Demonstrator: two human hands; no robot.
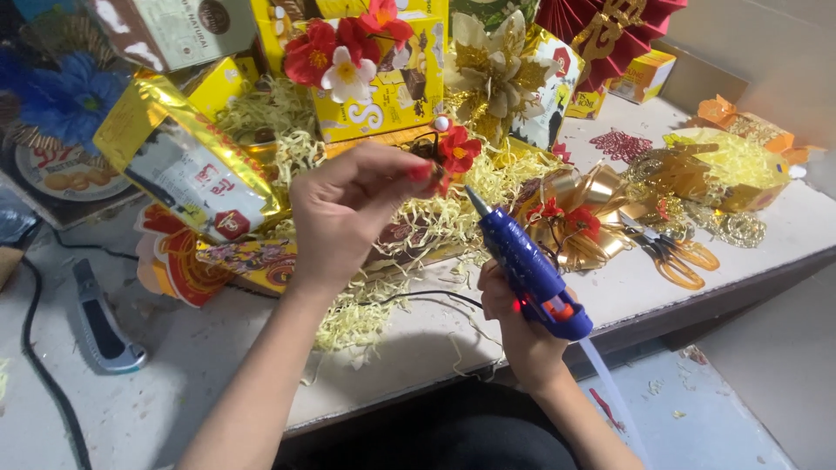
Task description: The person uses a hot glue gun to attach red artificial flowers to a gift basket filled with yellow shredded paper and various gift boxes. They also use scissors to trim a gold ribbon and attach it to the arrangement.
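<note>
On a cluttered grey worktop, the left hand fingers pinch a light, fragile red paper flower sprig by its stem, while the right hand grips a rigid blue glue gun.

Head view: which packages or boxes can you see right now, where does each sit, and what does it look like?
Gold foil bag: left of the left hand, tilted, white panel.
Yellow box: top centre, upright, behind red and white flowers.
Grey-green carton: top left, tilted.
Small yellow box: top right, on the table.
</note>
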